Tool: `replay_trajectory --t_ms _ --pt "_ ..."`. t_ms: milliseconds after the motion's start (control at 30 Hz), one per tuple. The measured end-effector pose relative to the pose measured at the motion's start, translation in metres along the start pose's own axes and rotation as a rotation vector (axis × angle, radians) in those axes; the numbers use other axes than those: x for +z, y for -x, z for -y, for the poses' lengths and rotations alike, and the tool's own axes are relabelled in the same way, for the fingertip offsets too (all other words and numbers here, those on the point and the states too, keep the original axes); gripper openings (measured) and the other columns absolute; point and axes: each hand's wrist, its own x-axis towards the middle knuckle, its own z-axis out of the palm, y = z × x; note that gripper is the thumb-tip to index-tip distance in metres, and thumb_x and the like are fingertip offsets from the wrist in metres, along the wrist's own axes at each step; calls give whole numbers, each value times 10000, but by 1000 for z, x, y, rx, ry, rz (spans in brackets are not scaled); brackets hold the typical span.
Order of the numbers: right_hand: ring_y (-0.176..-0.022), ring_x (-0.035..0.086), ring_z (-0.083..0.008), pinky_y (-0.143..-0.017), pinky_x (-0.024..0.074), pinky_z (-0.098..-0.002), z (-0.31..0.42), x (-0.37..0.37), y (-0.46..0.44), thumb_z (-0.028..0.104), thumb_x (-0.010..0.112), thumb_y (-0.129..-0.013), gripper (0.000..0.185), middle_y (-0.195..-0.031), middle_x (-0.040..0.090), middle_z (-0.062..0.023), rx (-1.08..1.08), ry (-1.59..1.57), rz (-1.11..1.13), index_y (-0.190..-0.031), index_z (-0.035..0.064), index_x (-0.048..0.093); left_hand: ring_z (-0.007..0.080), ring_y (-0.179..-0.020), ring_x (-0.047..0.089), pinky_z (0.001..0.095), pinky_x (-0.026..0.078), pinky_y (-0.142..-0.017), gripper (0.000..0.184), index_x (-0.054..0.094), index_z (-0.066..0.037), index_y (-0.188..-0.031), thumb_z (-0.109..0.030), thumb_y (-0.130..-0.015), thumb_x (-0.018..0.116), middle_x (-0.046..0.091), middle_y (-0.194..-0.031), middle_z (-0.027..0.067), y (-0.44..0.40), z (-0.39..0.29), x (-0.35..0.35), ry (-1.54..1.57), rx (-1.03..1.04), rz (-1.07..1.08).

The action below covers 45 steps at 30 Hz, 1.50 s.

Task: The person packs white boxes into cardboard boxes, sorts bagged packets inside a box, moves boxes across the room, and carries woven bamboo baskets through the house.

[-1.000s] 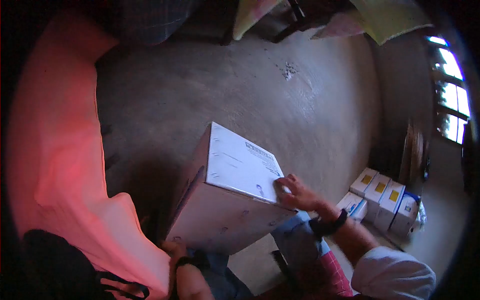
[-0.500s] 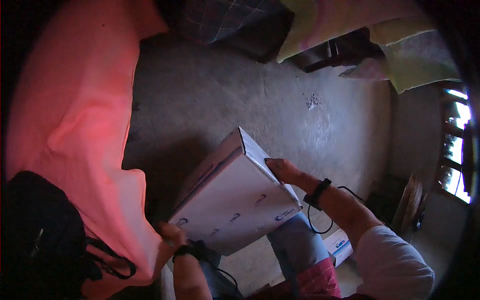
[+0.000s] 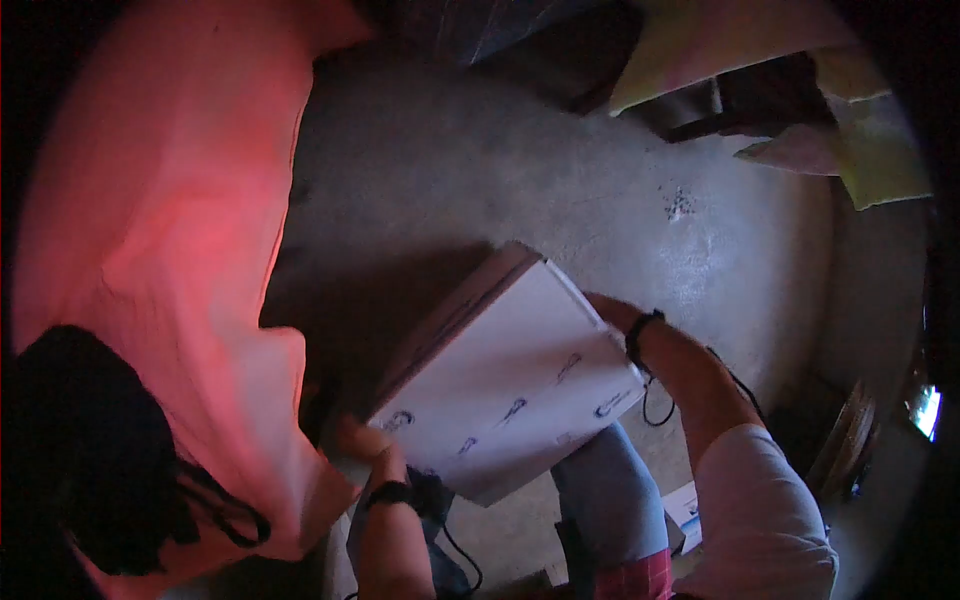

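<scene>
A large white cardboard box [image 3: 500, 380] with small blue printed logos is tilted above my knees in the head view. My left hand [image 3: 360, 437] grips its lower left corner, the fingers partly hidden beneath. On the opposite side, my right hand [image 3: 612, 310] holds the upper right edge, and its fingers are out of sight behind the box. Each wrist wears a black band with a dark cord. Blue-grey trouser legs [image 3: 612, 495] show under the box.
An orange-pink cloth [image 3: 200, 220] hangs along the left, with a black bag [image 3: 95, 450] against it. Grey concrete floor [image 3: 430, 170] lies ahead. Yellow-green cloth [image 3: 730, 50] drapes at the upper right. Another white box [image 3: 684, 512] sits on the floor beside my right leg.
The view has swung left, so the room appears shifted right. The box's broad printed face has turned further towards me, and my right hand is now more hidden behind its edge.
</scene>
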Motion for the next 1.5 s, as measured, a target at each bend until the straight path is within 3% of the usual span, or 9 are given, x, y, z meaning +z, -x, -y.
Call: replay_trajectory --t_ms 67,300,500,600,767,1000,1033,1167,1500 --pt "-1223 338 -199 -1023 225 -342 -15 -17 -17 609 244 -868 682 -1302 415 -111 -188 274 -216 -1305 108 398 241 -889 590 342 448 -799 210 589 -1 -939 -95 -776 497 613 -975 129 0 -5 -2 -24 -1 -2" --pt "-985 478 -191 -919 359 -359 11 -25 44 620 318 -847 655 -1022 550 -65 -103 261 -68 -1256 122 436 297 -944 561 342 435 -830 254 577 36 -957 -102 -800 432 599 -977 172 -7 11 35 319 -130 4" --pt "-887 502 -164 -807 406 -323 -18 -72 -48 594 299 -868 632 -1047 546 -63 -95 316 -163 -1265 118 423 269 -918 562 327 433 -807 251 595 39 -942 -72 -807 415 601 -978 155 -16 79 148 169 170 -270" --pt "-888 490 -148 -804 396 -305 -12 -54 -70 575 246 -891 630 -1032 553 -57 -49 268 -233 -1191 85 504 281 -902 559 343 432 -802 272 578 65 -943 -92 -821 392 593 -986 182 -23 105 170 -311 356 -133" --pt "-927 490 -154 -840 384 -305 -34 -67 -87 638 246 -856 691 -1045 556 -73 -30 162 -178 -1167 90 531 260 -854 548 331 432 -784 298 586 49 -945 -157 -815 415 584 -986 196 -9 0 40 959 -354 -17" --pt "-1050 462 -184 -923 337 -300 -70 -71 -103 675 238 -831 765 -1180 503 -90 -106 109 -275 -1260 78 448 262 -881 538 323 408 -818 379 578 27 -989 -275 -869 383 584 -997 169 -17 26 49 1305 -488 40" --pt "-1162 408 -292 -972 284 -419 -48 -53 -67 750 267 -759 878 -1261 450 -165 -185 155 -258 -1265 52 435 262 -897 529 326 398 -829 387 564 22 -1006 -288 -870 377 573 -1013 166 -17 37 50 1343 -512 80" --pt "-1201 374 -341 -1003 253 -434 -34 -17 -16 724 248 -779 881 -1276 422 -212 -88 138 -378 -1253 2 423 262 -962 490 339 361 -871 427 511 3 -1072 -340 -875 351 529 -1080 153 0 54 36 1474 -657 357" --pt "-1194 388 -346 -998 279 -395 -42 16 19 720 310 -766 906 -1260 426 -241 -94 285 -551 -1262 -36 379 261 -1125 393 371 266 -977 559 377 -44 -1238 -470 -887 287 418 -1247 122 35 53 15 1558 -722 680"
